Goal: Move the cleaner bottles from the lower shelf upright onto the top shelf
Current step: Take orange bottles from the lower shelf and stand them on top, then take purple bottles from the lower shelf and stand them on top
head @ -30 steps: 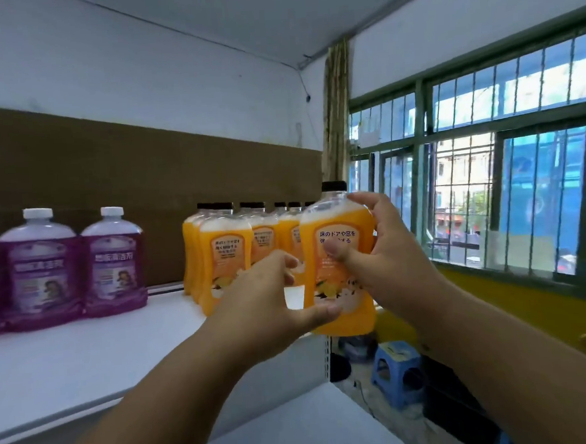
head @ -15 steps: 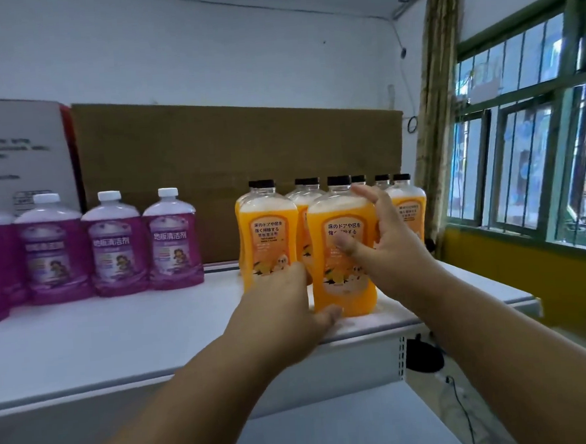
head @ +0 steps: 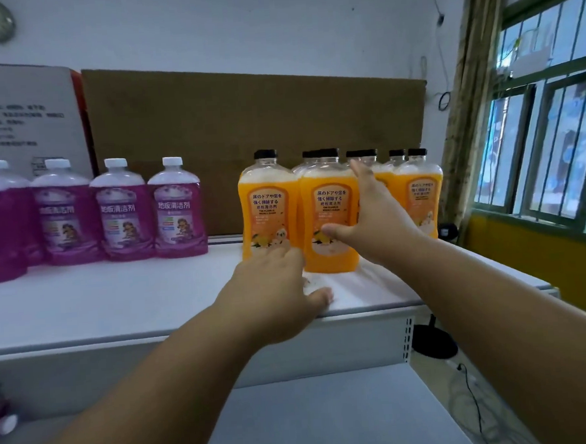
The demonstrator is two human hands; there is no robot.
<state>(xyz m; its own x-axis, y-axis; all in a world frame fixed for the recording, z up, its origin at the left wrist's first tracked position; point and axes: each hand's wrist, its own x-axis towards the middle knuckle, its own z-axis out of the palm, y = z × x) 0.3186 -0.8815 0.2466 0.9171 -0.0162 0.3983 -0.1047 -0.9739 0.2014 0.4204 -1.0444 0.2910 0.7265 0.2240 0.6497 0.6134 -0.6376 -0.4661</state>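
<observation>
An orange cleaner bottle (head: 329, 219) with a black cap stands upright on the white top shelf (head: 118, 301), in front of several other orange bottles (head: 418, 197). My right hand (head: 377, 223) is against its right side: the thumb lies across its front and the fingers are straight and spread, so there is no closed grip. Palm down on the shelf just before the bottle's base rests my left hand (head: 275, 288), holding nothing. Several purple bottles (head: 123, 215) with white caps stand in a row at the left.
The lower shelf (head: 331, 418) shows below, with part of a purple bottle (head: 2, 423) lying at its far left. Brown cardboard (head: 254, 121) backs the top shelf. A barred window (head: 554, 137) and a curtain are at the right; a cable runs along the floor.
The orange bottle went from held in the air to standing on the top shelf, then farther back. My right hand's fingers have straightened off it; my left hand dropped onto the shelf.
</observation>
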